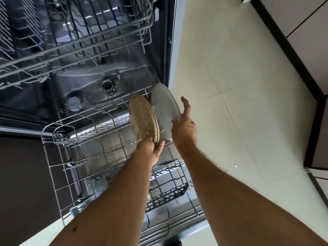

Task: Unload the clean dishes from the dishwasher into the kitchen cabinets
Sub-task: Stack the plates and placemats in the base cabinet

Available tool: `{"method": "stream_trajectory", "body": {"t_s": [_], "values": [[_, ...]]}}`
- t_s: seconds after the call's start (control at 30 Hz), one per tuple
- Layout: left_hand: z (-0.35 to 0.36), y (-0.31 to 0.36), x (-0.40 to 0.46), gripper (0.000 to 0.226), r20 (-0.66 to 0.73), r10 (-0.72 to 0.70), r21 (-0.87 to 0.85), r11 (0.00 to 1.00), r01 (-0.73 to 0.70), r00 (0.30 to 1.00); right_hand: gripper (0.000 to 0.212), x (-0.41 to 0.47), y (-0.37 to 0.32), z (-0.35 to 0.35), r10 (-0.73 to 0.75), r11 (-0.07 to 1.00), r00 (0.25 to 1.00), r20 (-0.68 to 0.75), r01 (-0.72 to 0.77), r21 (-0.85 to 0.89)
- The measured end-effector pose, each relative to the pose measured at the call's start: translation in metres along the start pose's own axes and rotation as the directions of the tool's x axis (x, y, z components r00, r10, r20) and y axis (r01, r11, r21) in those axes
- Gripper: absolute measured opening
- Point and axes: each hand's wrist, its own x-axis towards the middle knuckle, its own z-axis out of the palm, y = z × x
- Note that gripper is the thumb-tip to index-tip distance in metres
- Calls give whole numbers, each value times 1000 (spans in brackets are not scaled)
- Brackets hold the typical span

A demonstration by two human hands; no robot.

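Note:
A speckled beige plate (pixel 143 119) stands on edge above the pulled-out lower rack (pixel 99 144) of the open dishwasher. My left hand (pixel 150 150) pinches its lower rim between thumb and fingers. Just to its right stands a plain grey plate (pixel 164 107), also on edge at the rack's right side. My right hand (pixel 185 124) holds that plate by its right rim, thumb on the front face and fingers straight along the edge behind it.
The empty upper rack (pixel 74 50) hangs out above the tub. A dark cutlery basket (pixel 168 185) with a few utensils sits in the lower rack near me. Pale floor tiles (pixel 239 103) lie to the right, with white cabinet fronts (pixel 305 39) beyond a dark plinth.

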Motion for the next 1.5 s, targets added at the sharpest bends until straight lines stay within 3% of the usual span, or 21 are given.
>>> {"method": "stream_trajectory", "body": {"t_s": [0.17,0.4,0.6,0.8,0.93,1.1,1.3,1.43,1.5], "values": [[3,2,-7,35,94,-71,-389,915,102,993,24,2,0,5,105,994,991,88,-102,-38],[-25,1,-53,18,219,-79,-578,792,195,972,19,-42,-13,-15,108,994,994,10,-108,31],[-56,-6,-117,15,237,-93,-540,815,211,967,30,-102,-38,-37,82,997,996,-41,-82,3],[-119,1,-181,21,302,-67,-430,881,198,951,20,-177,-74,-64,84,993,994,-68,-78,83],[-172,17,-235,32,243,10,-363,928,81,970,27,-231,-98,-76,86,990,994,-74,-77,115],[-241,40,-299,42,215,187,-333,937,-108,959,32,-297,-143,-90,127,956,989,-73,-103,276],[-306,57,-380,51,272,335,-281,924,-258,902,38,-378,-190,-101,210,794,978,-12,-163,586],[-350,66,-422,54,300,439,-289,888,-357,847,20,-424,-211,-109,227,547,969,94,-207,811],[-375,71,-435,55,314,479,-301,869,-392,820,27,-447,-225,-111,199,441,967,157,-231,867]]}}
